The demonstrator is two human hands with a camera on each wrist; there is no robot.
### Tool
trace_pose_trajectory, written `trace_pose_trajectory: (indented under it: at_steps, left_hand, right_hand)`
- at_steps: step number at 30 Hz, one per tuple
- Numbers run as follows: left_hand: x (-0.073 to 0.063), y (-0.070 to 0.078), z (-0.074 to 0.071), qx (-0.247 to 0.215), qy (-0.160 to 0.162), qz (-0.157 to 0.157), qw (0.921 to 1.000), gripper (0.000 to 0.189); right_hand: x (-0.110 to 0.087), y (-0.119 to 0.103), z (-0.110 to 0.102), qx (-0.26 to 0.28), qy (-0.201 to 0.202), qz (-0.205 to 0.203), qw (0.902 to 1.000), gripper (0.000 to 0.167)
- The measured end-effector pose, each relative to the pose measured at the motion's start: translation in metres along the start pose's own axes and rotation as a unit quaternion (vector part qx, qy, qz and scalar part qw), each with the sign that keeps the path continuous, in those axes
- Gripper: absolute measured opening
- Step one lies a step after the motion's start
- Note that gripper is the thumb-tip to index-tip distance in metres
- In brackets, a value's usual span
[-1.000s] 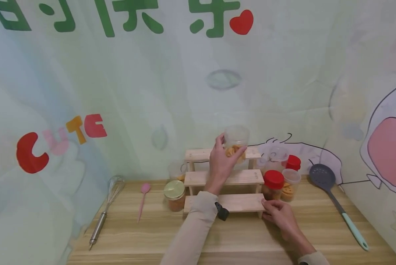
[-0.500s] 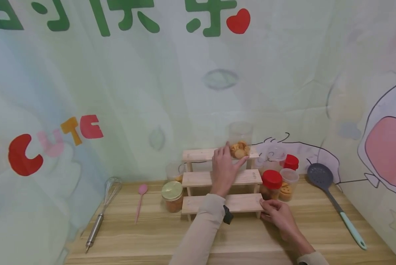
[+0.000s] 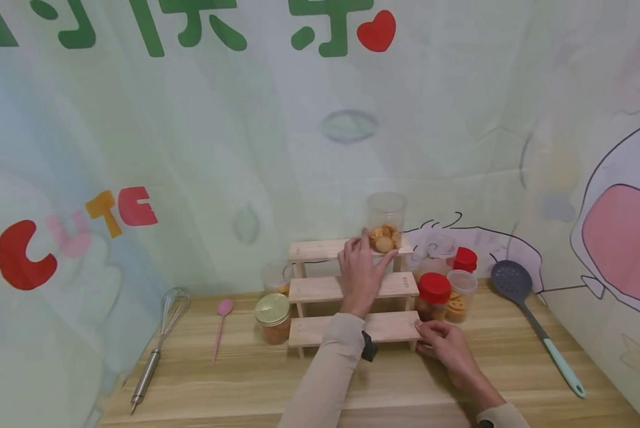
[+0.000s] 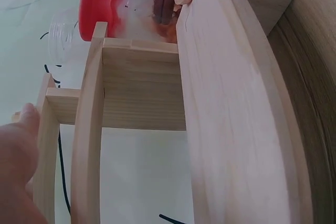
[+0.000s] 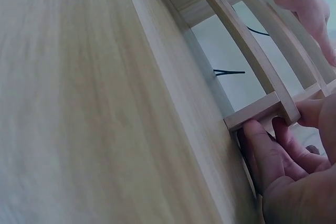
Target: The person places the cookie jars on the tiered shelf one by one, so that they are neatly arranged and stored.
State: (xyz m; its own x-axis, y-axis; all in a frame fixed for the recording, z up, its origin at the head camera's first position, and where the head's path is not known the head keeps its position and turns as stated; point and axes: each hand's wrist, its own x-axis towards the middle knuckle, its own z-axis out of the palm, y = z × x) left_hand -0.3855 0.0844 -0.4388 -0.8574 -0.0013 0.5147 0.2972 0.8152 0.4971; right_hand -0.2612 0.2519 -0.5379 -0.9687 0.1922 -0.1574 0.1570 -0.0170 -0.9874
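A clear jar [image 3: 386, 207] with small golden-brown snacks in its bottom stands at the right end of the top board of a three-step wooden rack [image 3: 314, 290]. My left hand [image 3: 361, 276] holds the jar low down, fingers on its left side and thumb at its front right. In the left wrist view the jar is out of sight; the left thumb [image 4: 29, 114] shows at the top board. My right hand [image 3: 448, 351] grips the right end of the lowest board, with fingers [image 5: 262, 150] under it and the thumb on top.
Right of the rack cluster a red-lidded jar [image 3: 434, 303], a clear cookie tub [image 3: 461, 291] and another red-lidded jar [image 3: 465, 259]. A gold-lidded jar [image 3: 273, 318] stands left. A whisk [image 3: 151, 368], pink spoon [image 3: 220, 327] and slotted turner [image 3: 534, 321] lie on the tabletop.
My left hand has brought the jar down and right onto the top board, its fingers sliding lower on it. The right hand keeps its grip on the lowest board. The view has shifted slightly.
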Motion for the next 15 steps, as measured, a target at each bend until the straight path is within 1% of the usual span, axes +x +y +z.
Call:
trace_pose_trajectory:
  at_steps: [4,6,7,10,13,15]
  left_hand:
    - [0.000,-0.004,-0.003,-0.006,-0.008,0.006,0.9999,0.103]
    - [0.000,-0.006,-0.006,-0.023,-0.018,0.013,0.9995,0.106]
    - [-0.001,-0.008,-0.008,-0.041,-0.023,0.018,0.9988,0.106]
    - [-0.003,-0.016,-0.017,-0.107,-0.027,0.038,0.9932,0.094]
    - [-0.008,-0.028,-0.029,-0.176,-0.017,0.061,0.9823,0.075]
    - [-0.012,-0.037,-0.040,-0.202,-0.008,0.074,0.9765,0.065]
  right_hand:
    - [0.000,-0.001,0.002,-0.003,0.000,0.002,1.0000,0.032]
    - [0.001,0.000,0.003,-0.007,-0.003,0.001,1.0000,0.033]
    - [0.001,0.000,0.003,-0.007,-0.001,0.002,1.0000,0.032]
    - [0.000,-0.001,0.003,-0.016,-0.003,0.002,0.9999,0.035]
    - [0.000,-0.001,0.002,-0.022,-0.001,0.002,0.9998,0.036]
    - [0.000,-0.002,0.001,-0.028,0.000,0.001,0.9996,0.039]
